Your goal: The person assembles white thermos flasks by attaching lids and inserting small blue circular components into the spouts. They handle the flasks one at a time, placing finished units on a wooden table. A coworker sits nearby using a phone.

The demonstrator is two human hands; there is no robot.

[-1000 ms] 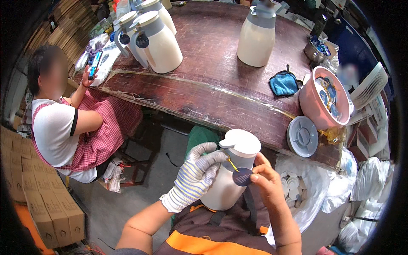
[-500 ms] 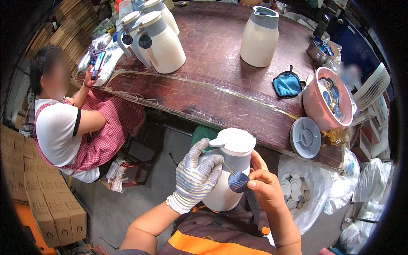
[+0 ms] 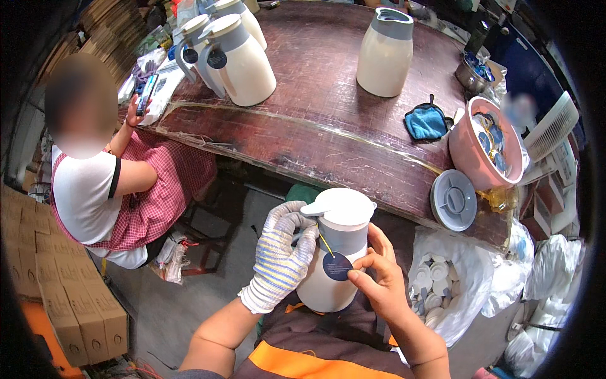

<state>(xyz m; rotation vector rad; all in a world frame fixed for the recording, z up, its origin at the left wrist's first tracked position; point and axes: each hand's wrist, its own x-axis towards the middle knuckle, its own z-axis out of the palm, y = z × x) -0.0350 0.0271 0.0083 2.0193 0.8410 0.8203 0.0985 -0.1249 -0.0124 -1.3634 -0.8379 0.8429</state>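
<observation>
Lower centre: jug [image 3: 332, 265] on lap | gloved left hand [image 3: 281, 256] now wrapped round its handle | bare right hand [image 3: 377, 278] pinching round blue tag [image 3: 338, 266], shifted lower against body | tagging under way, apparently.

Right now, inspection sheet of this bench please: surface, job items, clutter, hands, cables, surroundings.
Surface: dark wooden table, worn.
Job's things: cream jug on the lap, round dark tag hanging on a yellow string.
Clutter: three more jugs, blue cloth, pink bowl of tags, grey lid.
Hands: left hand, gloved, grips the jug; right hand, bare, pinches the tag.
Cables: nothing seen.
Surroundings: seated person with a phone, cardboard boxes, bag of white caps.
</observation>
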